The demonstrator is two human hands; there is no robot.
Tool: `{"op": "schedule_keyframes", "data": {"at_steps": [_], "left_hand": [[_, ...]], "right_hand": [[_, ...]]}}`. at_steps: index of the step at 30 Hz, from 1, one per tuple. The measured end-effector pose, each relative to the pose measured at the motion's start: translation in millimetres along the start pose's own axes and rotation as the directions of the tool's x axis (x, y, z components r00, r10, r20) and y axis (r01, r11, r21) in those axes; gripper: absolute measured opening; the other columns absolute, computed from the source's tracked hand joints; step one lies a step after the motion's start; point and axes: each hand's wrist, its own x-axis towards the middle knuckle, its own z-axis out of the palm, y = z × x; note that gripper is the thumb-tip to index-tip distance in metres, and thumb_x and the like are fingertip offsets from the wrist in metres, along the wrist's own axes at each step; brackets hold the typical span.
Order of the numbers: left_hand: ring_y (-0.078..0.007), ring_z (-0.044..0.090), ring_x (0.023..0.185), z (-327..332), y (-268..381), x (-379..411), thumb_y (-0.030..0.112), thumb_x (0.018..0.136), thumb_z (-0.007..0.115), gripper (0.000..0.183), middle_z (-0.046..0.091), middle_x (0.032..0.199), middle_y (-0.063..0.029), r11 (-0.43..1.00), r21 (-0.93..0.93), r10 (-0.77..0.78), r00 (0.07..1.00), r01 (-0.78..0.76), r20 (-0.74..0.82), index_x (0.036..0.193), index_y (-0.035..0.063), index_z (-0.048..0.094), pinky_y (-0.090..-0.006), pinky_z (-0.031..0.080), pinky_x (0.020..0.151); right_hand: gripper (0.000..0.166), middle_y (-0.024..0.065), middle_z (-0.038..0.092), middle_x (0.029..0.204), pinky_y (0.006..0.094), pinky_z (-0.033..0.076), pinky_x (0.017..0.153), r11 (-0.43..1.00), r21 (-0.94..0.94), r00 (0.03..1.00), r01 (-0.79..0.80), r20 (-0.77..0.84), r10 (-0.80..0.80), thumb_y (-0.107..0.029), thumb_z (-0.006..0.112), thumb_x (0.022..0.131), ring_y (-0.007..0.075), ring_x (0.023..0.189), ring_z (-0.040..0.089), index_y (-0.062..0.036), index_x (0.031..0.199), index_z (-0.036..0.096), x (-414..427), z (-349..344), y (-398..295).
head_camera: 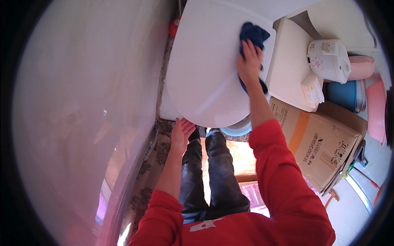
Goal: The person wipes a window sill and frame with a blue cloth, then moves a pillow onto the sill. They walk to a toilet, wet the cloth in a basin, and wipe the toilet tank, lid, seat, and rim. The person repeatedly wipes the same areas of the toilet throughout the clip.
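Observation:
A smooth white tabletop (pixel 212 61) with a rounded near end spreads out before me. On its right part lies a crumpled dark blue cloth (pixel 254 33). My right hand (pixel 250 61) rests over this cloth, fingers pointing away from me, and part of the cloth shows on both sides of the hand. Down at the left of the table's rounded end is my left hand (pixel 182 132), empty, its fingertips close to the edge; whether they touch it I cannot tell.
A wall (pixel 92 92) rises close on the left. To the right, a white surface (pixel 289 61) bears a rice cooker (pixel 327 60) and a tissue pack (pixel 311 89). Beyond are a blue bucket (pixel 341 93) and pink basin (pixel 376 112). A cardboard box (pixel 320 138) stands nearer; a light-blue basin (pixel 238 130) sits below the tabletop.

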Motion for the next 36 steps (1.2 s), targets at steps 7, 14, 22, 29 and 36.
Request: {"op": "schedule_keyframes", "data": {"at_steps": [7, 14, 22, 29, 36], "left_hand": [[-0.0319, 0.040, 0.127, -5.7, -24.5, 2.4, 0.050, 0.097, 0.029, 0.065, 0.041, 0.136, -0.0196, 0.954, -0.296, 0.068, 0.997, -0.054, 0.037, 0.131, -0.0051, 0.036, -0.0460, 0.030, 0.107], [-0.0310, 0.040, 0.124, 0.3, -17.2, -7.1, 0.052, 0.094, 0.039, 0.064, 0.040, 0.132, -0.0164, 0.950, -0.300, 0.066, 0.995, -0.086, -0.074, 0.129, -0.0009, 0.039, -0.0471, 0.033, 0.106], [-0.0248, 0.048, 0.117, 61.6, -2.3, -16.6, 0.033, 0.098, 0.041, 0.044, 0.050, 0.124, -0.0118, 0.994, 0.077, 0.081, 0.987, -0.071, -0.137, 0.128, 0.0014, 0.039, -0.0410, 0.043, 0.097], [-0.0279, 0.047, 0.118, 69.9, -4.6, -7.8, 0.021, 0.095, 0.044, 0.037, 0.048, 0.125, -0.0154, 0.991, -0.114, 0.041, 0.972, -0.068, -0.230, 0.125, -0.0017, 0.042, -0.0456, 0.040, 0.098], [-0.0276, 0.047, 0.116, 74.8, 1.5, -20.2, 0.022, 0.094, 0.043, 0.035, 0.048, 0.123, -0.0155, 0.976, -0.216, -0.023, 0.960, -0.040, -0.280, 0.120, -0.0027, 0.045, -0.0426, 0.040, 0.098]], "right_hand": [[0.028, 0.0075, 0.061, 0.104, 0.0404, 0.046, 0.084, 0.796, 0.561, 0.899, 0.225, 0.196, -0.392, -0.001, 0.057, 0.065, 0.0314, 0.104, 0.053, -0.0067, 0.091, 0.062, -22.5, 53.2, -152.8], [0.025, 0.0055, 0.061, 0.111, 0.0415, 0.038, 0.097, 0.745, 0.633, 0.748, 0.209, 0.388, -0.539, -0.008, 0.063, 0.067, 0.0287, 0.108, 0.053, -0.0072, 0.092, 0.067, -151.6, -51.7, -91.3], [0.045, 0.0136, 0.054, 0.125, 0.0409, 0.031, 0.102, 0.994, 0.108, 0.993, 0.033, 0.109, -0.045, 0.000, 0.053, 0.070, 0.0315, 0.117, 0.045, -0.0081, 0.114, 0.059, 41.9, -49.3, 104.5], [0.043, 0.0131, 0.062, 0.105, 0.0266, 0.047, 0.076, 0.540, 0.534, 0.709, -0.650, 0.172, 0.684, -0.009, 0.056, 0.076, 0.0182, 0.085, 0.058, -0.0041, 0.119, 0.059, 53.7, -58.7, 102.0], [0.031, 0.0094, 0.060, 0.105, 0.0295, 0.050, 0.082, -0.186, 0.887, 0.433, -0.423, 0.378, 0.818, -0.005, 0.050, 0.085, 0.0174, 0.094, 0.059, 0.0011, 0.115, 0.053, -54.0, -129.1, 102.5]]}}
